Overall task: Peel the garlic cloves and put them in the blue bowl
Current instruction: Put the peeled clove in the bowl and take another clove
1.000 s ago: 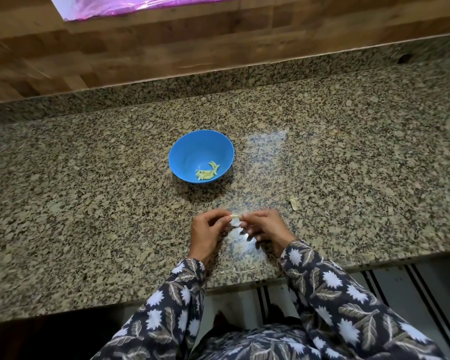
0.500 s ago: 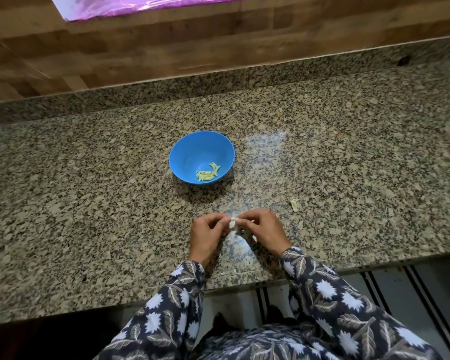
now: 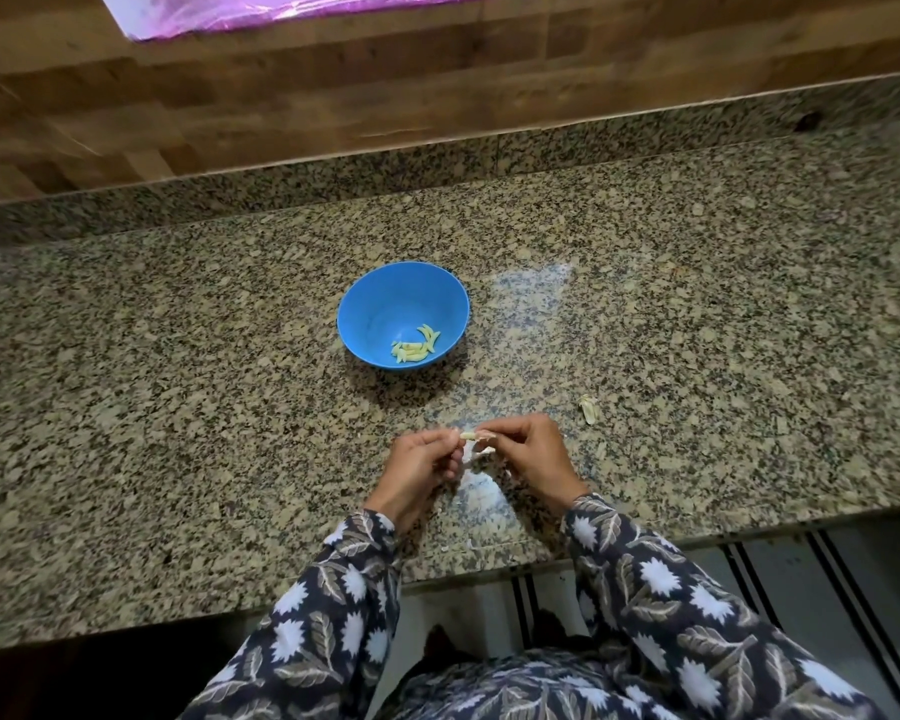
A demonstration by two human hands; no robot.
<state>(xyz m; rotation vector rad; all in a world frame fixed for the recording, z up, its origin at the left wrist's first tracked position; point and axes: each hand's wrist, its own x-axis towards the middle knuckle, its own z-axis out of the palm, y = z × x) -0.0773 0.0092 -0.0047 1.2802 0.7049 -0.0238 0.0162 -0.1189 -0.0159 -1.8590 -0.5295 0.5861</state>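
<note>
Above the speckled granite worktop [image 3: 178, 407], the left hand [image 3: 419, 472] and right hand [image 3: 533, 457] pinch a small pale garlic clove [image 3: 470, 435] between curled fingers. The round blue plastic bowl [image 3: 380, 298] beyond holds smooth peeled cloves [image 3: 414, 346]. A papery skin scrap [image 3: 589, 408] lies right.

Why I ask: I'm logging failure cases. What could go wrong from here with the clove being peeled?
1. The garlic clove is pinched only by fingertips of the left hand and right hand; it may slip and drop near the front edge of the counter.
2. Skin hanging below it might follow it into the blue bowl among the peeled cloves.
</note>
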